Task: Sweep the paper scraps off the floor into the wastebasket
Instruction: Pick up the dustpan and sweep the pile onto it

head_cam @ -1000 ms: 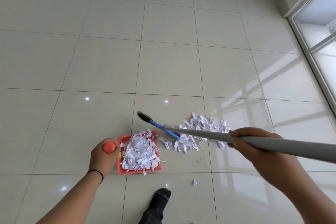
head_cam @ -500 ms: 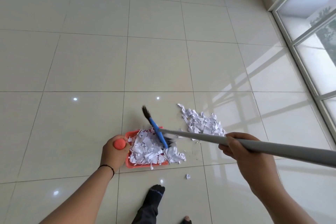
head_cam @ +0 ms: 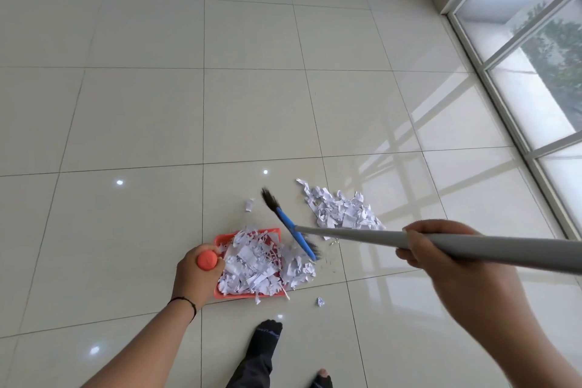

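An orange dustpan (head_cam: pixel 220 293) lies on the tiled floor, heaped with white paper scraps (head_cam: pixel 252 264). My left hand (head_cam: pixel 195 277) grips its orange handle. My right hand (head_cam: pixel 441 258) grips the grey pole of a broom (head_cam: pixel 362 235). The broom's blue head (head_cam: pixel 294 235) with dark bristles stands just right of the dustpan's mouth. A second pile of scraps (head_cam: pixel 341 209) lies on the floor right of the broom head. Single scraps lie at the far side (head_cam: pixel 249 205) and near my foot (head_cam: pixel 320 301). No wastebasket is in view.
My socked foot (head_cam: pixel 266 337) stands just below the dustpan. A tall glass window wall (head_cam: pixel 535 72) runs along the right side. Pale glossy floor tiles (head_cam: pixel 157 104) stretch away ahead and to the left.
The broom swept part of the loose pile leftward into the dustpan, then its head drew back slightly to the right. My view has turned toward the window.
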A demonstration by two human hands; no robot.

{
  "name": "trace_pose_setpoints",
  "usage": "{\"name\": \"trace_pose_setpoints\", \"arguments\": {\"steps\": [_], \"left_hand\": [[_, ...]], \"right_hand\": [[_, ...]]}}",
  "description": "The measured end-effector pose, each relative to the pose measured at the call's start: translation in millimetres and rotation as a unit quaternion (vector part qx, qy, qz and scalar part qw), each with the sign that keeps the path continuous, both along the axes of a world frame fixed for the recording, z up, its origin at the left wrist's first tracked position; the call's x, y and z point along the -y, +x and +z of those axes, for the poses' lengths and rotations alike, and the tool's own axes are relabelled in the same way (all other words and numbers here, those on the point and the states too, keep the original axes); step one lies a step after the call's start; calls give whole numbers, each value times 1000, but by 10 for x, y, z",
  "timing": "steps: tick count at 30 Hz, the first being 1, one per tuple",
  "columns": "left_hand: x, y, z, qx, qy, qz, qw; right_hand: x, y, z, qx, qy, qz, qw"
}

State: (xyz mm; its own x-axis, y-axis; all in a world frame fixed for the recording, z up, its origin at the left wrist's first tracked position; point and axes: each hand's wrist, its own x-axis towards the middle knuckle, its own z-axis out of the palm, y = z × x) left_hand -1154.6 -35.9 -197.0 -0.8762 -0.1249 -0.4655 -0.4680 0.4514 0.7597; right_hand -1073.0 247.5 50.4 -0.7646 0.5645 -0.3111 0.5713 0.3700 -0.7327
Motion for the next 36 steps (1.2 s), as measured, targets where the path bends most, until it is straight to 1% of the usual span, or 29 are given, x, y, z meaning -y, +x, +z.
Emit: {"name": "trace_pose_setpoints", "arguments": {"steps": [3, 5, 7, 9, 13, 17, 20, 24, 28, 31, 36], "left_hand": [[-45, 27, -22, 8, -4, 5, 1000], [-94, 41, -28, 12, 1, 3, 1000], [-145, 62, -30, 13, 6, -7, 1000], [-187, 90, -37, 14, 2, -21, 1000], [-225, 130, -1, 9, -11, -42, 999], [-242, 145, 107, 4, 4, -29, 1000], [-261, 124, 215, -1, 13, -17, 1000], [-327, 99, 355, 4, 20, -3, 1000], [-439, 123, 557, -7, 29, -19, 999], [-534, 147, 760, -27, 41, -37, 998], [-755, 241, 1131, -72, 64, -60, 994]], "right_hand": [[-22, 115, -345, 22, -31, -71, 997], [-32, 197, -499, 15, -59, -127, 990], [-39, 250, -561, 1, -83, -168, 982], [-51, 285, -544, -8, -93, -181, 979], [-85, 303, -293, -29, -66, -149, 986], [-138, 327, 197, -76, -22, -106, 991], [-237, 366, 537, -108, 24, -98, 989], [-475, 443, 788, -131, 64, -130, 981], [-764, 697, 882, -116, 83, -175, 974], [-934, 1034, 885, -99, 92, -209, 969], [-989, 1702, 853, -107, 59, -273, 954]]}}
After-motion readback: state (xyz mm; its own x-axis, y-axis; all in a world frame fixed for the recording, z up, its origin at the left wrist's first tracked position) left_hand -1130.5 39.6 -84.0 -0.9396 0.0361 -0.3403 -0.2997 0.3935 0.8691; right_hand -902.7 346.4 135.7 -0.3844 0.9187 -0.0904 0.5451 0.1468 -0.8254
